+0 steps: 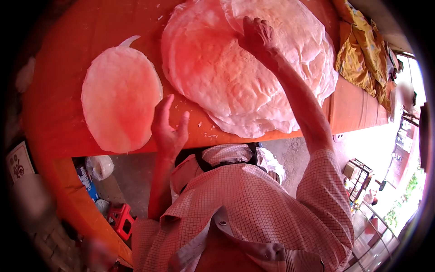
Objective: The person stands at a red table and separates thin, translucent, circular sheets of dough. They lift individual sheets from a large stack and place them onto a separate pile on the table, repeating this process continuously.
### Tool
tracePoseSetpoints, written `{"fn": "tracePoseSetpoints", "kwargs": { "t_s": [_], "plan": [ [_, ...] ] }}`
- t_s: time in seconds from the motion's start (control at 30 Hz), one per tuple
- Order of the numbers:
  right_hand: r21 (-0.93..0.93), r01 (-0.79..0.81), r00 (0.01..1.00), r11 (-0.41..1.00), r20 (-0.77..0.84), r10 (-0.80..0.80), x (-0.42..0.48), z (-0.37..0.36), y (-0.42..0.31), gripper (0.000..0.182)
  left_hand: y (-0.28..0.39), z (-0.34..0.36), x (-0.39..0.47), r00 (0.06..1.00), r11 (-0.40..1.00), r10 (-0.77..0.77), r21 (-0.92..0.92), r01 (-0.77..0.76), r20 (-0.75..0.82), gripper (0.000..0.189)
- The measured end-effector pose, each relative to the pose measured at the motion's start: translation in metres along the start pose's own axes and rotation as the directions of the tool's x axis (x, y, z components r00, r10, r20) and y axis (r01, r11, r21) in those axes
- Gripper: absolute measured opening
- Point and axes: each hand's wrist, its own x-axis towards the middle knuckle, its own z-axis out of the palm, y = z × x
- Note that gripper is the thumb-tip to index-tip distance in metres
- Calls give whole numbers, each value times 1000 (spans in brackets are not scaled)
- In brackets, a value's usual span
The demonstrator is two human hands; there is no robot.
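Note:
A large, layered round of thin white fibrous sheet material (217, 78) lies on the orange-covered table (61, 95), its edges creased and overlapping. On its upper part rests my right hand (258, 35), with curled fingers; whether they pinch the material is hidden. To the left is a smaller, flat oval pad (119, 98) that looks like the same material, with a thin pointed tab at its top. My left hand (170, 131) is beside the oval's right edge, near the table's front edge. Its thumb and fingers are apart, with nothing between them.
Small white scraps (212, 136) dot the table near its front edge. Yellow patterned cloth (360, 61) drapes over the right end. Below the table on the left are a red plastic stool (120, 219) and a plastic-wrapped bundle (100, 166). A metal-framed cart (358, 180) stands at right.

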Motion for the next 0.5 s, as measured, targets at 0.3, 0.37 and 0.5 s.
{"fn": "tracePoseSetpoints", "kwargs": {
  "t_s": [0.3,0.37,0.5],
  "plan": [
    [-133,212,963,968,-143,-231,17,-43,64,12,10,31,-9,950,867,-247,-393,305,192,45],
    [-124,200,941,972,-251,-226,-12,-103,71,7,15,50,2,885,685,-277,-569,455,374,47],
    [-20,491,850,871,-207,-484,-85,-113,27,25,14,70,26,764,152,-274,-759,634,584,57]
  ]
}}
